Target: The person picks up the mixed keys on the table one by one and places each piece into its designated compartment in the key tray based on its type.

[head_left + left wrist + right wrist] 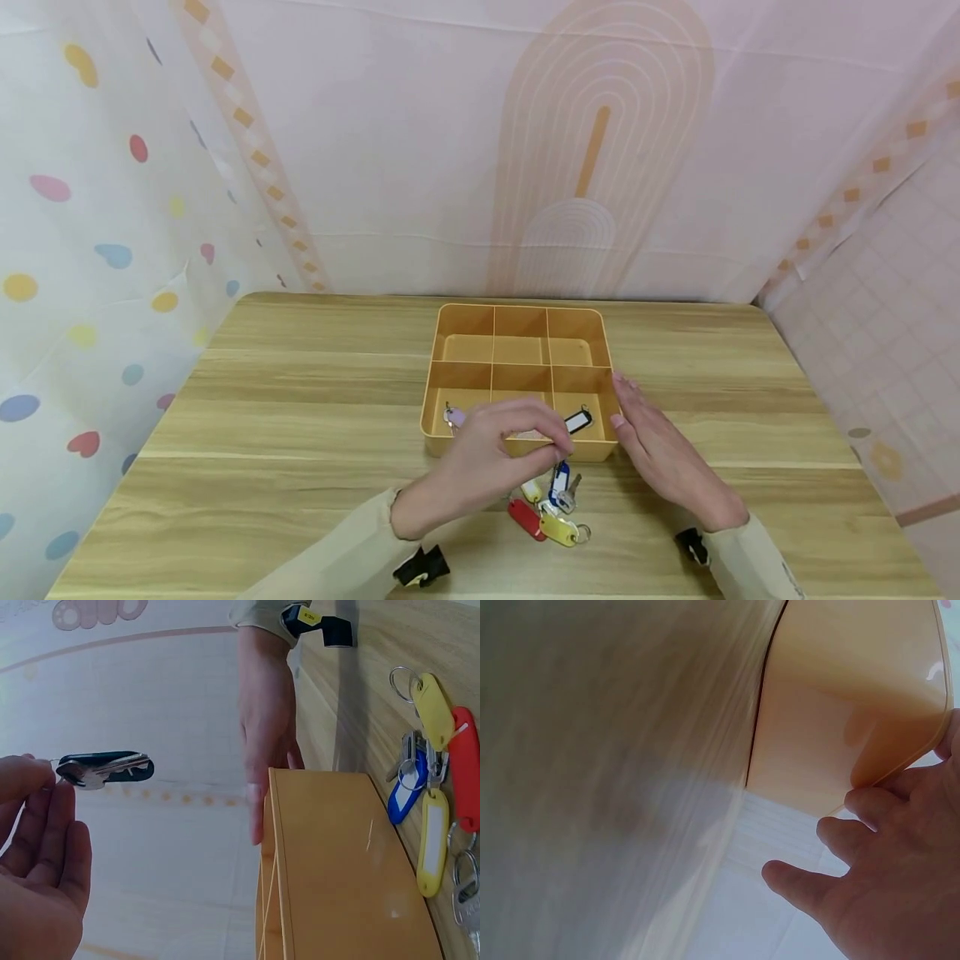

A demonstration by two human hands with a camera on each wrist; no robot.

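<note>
My left hand (487, 450) is above the front edge of the orange divided box (517, 364), pinching a ring between thumb and fingertips. From that ring hangs a key with a dark key tag (109, 769), clear of the table. My right hand (671, 458) rests against the box's right side with its fingers extended. In the box's front row lie a black key tag with a white label (577, 421) at right and a pale purple key tag (455, 416) at left. My left hand partly covers the front middle compartment and its pale contents.
Just in front of the box lie a red key tag (527, 519), a yellow key tag (558, 530), another yellow key tag (532, 491) and a blue key tag (407, 789), with keys and rings among them. The wooden table (315, 417) meets patterned cloth at the back and sides.
</note>
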